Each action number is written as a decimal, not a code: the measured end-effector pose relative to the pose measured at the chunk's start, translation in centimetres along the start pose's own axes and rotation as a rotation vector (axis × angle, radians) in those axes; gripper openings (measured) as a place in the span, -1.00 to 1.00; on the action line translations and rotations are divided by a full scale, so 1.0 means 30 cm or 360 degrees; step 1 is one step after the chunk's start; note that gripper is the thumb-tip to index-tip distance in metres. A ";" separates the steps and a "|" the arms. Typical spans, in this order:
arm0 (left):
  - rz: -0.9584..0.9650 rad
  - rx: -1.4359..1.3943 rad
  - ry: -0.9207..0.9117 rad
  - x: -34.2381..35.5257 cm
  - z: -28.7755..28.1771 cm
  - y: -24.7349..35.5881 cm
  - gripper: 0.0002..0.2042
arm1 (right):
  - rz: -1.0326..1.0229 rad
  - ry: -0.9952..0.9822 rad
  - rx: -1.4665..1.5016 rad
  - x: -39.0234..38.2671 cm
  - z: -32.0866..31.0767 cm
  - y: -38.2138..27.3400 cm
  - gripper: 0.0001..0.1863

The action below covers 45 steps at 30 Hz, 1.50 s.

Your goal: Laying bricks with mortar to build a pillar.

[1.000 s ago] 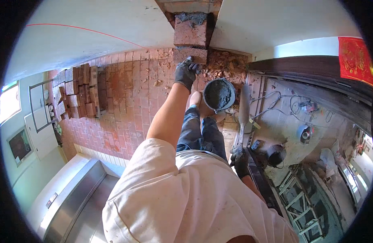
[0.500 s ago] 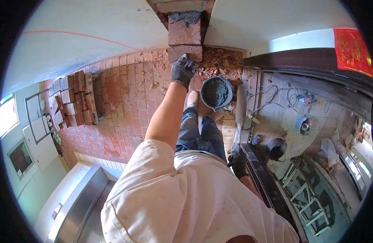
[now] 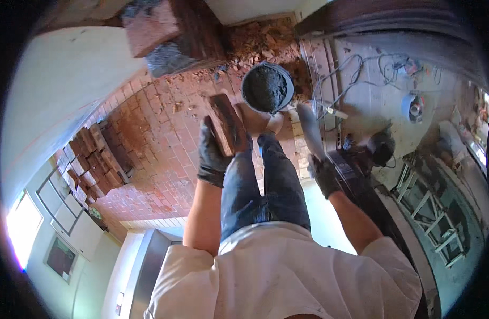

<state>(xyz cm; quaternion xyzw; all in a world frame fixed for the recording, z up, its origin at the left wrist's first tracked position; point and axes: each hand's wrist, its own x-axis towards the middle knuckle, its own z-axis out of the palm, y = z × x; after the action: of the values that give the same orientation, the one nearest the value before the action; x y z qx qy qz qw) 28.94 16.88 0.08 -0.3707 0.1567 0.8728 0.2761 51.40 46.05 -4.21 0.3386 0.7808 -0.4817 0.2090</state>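
My left hand (image 3: 212,154), in a dark glove, is closed round a reddish-brown brick (image 3: 227,125), raised above my legs and tilted. Grey smears mark the brick's face. In my gloved right hand (image 3: 324,175) is a trowel (image 3: 309,127), its long grey blade pointing away from me; the handle is hidden in the fist. Just beyond the brick and trowel stands a round bucket (image 3: 267,87) of wet grey mortar. At the upper left is brickwork (image 3: 151,29), with a grey mortar bed (image 3: 170,57) on its near part.
Brick rubble (image 3: 265,40) lies by the wall behind the bucket. A pile of bricks (image 3: 90,165) stands on the tiled floor at left. A dark frame (image 3: 356,175) runs along my right side, with cables (image 3: 356,69), a dark pail (image 3: 381,148) and a ladder (image 3: 430,212) beyond it.
My left hand has drawn back from the brickwork and now holds a brick near my body. My right hand and trowel have come forward into fuller view. The whole view has swung.
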 end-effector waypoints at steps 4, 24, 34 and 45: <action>-0.0174 0.0097 0.0215 0.156 -0.265 -0.193 -0.44 | -0.0375 0.0103 -0.0658 0.392 0.218 0.192 -0.69; -0.0369 0.0818 0.0378 0.437 -0.980 -0.156 -0.46 | 0.0603 -0.0594 0.1319 1.164 0.822 0.430 -0.58; -0.0240 0.1082 0.0206 0.778 -1.124 -0.117 -0.40 | 0.0754 -0.0992 -0.0562 1.160 0.589 0.393 -0.45; -0.0055 0.1483 -0.0081 0.959 -1.145 -0.176 -0.49 | 0.0722 -0.0962 -0.0042 0.981 0.688 0.461 -0.66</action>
<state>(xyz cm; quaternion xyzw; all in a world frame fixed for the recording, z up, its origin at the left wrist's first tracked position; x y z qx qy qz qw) 34.87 15.18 -44.62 -0.1883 0.5190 0.7135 0.4314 41.39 41.48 -41.14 0.3429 0.5952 -0.4911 0.5357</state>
